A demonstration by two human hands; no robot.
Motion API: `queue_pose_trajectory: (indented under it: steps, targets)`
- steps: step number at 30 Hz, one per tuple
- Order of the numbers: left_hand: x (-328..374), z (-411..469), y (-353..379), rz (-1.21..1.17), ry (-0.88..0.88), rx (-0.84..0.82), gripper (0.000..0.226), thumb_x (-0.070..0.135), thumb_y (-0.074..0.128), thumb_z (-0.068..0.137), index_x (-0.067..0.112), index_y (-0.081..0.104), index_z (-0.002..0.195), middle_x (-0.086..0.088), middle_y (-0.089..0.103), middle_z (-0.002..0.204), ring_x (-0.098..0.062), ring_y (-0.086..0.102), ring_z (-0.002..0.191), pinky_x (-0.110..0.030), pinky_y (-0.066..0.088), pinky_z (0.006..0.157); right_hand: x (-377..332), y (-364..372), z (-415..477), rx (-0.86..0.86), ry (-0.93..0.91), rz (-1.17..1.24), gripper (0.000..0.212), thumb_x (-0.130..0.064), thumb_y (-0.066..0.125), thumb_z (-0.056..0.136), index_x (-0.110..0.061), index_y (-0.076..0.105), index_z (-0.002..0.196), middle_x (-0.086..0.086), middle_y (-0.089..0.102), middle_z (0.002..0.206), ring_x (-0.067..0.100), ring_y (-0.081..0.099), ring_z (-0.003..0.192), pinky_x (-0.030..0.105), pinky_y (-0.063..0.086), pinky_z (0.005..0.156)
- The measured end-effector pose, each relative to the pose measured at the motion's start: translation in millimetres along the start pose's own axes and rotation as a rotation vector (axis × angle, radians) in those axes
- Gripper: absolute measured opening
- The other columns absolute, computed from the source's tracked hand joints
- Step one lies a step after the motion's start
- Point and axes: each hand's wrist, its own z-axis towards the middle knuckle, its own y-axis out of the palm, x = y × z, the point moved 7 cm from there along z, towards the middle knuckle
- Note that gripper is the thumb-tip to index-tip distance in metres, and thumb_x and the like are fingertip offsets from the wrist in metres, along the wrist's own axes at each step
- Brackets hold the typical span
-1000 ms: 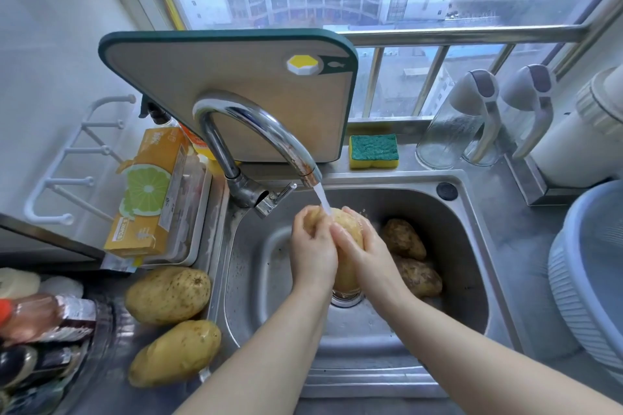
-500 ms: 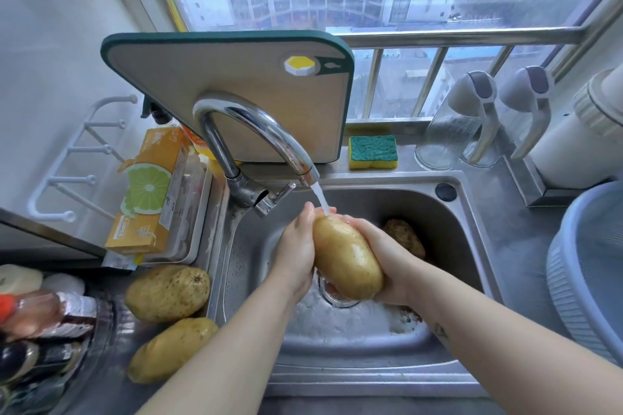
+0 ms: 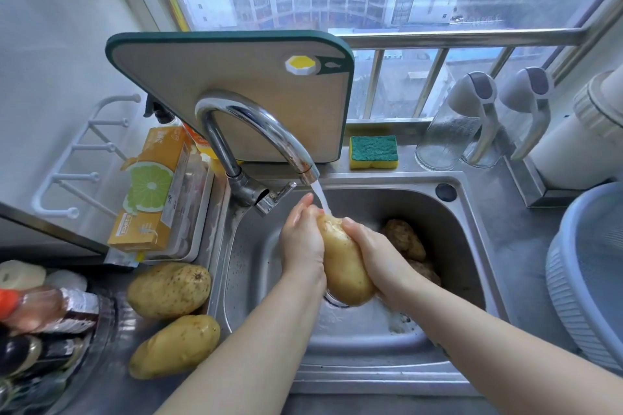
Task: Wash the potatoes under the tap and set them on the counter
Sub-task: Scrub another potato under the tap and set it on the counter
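Observation:
A long yellow potato (image 3: 344,263) hangs over the steel sink (image 3: 472,246), its top end under the stream from the running tap (image 3: 269,135). My left hand (image 3: 301,239) lies against the potato's left side. My right hand (image 3: 377,256) grips its right side. Behind my right hand, two dirty brown potatoes (image 3: 404,239) lie in the basin, partly hidden. Two clean yellow potatoes (image 3: 168,290) lie on the counter left of the sink, one nearer me (image 3: 175,345).
A cutting board (image 3: 236,84) leans against the window behind the tap, with a sponge (image 3: 373,152) beside it. An orange box (image 3: 151,192) and bottles (image 3: 43,310) crowd the left counter. Glass jugs (image 3: 451,131) and a blue-grey basin (image 3: 586,273) stand on the right.
The potato has been turned from upright and covered by both hands to tilted with its long side showing. My hands have shifted along its sides under the water.

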Motion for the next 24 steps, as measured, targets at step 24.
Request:
queue_pose_trajectory:
  steps: [24]
  targets:
    - [1.2, 2.0, 1.5, 0.176, 0.167, -0.109, 0.029, 0.027, 0.059, 0.080, 0.019, 0.064, 0.108, -0.006, 0.068, 0.106, -0.021, 0.064, 0.100, -0.041, 0.053, 0.091, -29.9, -5.2, -5.8, 0.136, -0.281, -0.515, 0.040, -0.055, 0.049, 0.089, -0.036, 0.055, 0.124, -0.005, 0.068, 0.116, 0.016, 0.060, 0.107, 0.038, 0.047, 0.095]
